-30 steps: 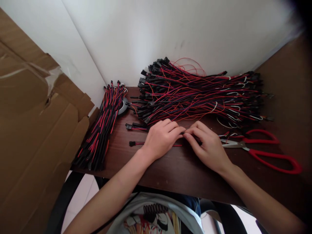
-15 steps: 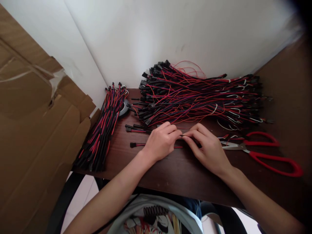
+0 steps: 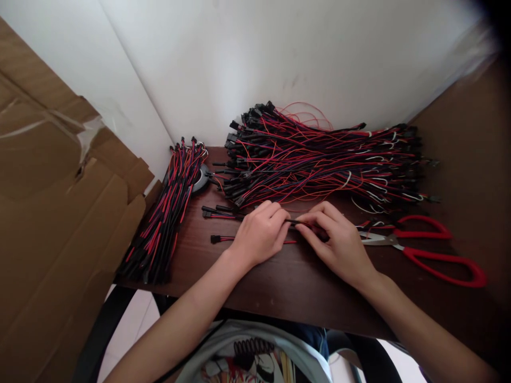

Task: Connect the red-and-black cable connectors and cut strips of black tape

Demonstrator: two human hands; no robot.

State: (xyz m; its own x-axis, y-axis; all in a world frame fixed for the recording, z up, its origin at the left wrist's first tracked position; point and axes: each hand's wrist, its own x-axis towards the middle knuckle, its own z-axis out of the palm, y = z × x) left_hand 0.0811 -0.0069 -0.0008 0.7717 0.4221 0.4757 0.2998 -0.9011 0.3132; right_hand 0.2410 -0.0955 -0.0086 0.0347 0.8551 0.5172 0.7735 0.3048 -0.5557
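My left hand (image 3: 259, 234) and my right hand (image 3: 339, 242) meet at the middle of the dark wooden table (image 3: 279, 282), fingers pinched on a thin black and red wire lead (image 3: 296, 223) stretched between them. A second lead with a black connector (image 3: 217, 239) lies under my left hand. Two more leads (image 3: 217, 211) lie just behind it. A big loose pile of red, black and blue leads (image 3: 319, 162) lies right behind both hands.
A tidy bundle of leads (image 3: 167, 213) lies along the table's left edge, partly over a black roll of tape (image 3: 202, 178). Red-handled scissors (image 3: 423, 244) lie to the right. Flattened cardboard (image 3: 59, 213) stands at the left, a white wall behind.
My hands have drawn slightly apart, showing a short length of black lead between the fingertips. The view shifted a little.
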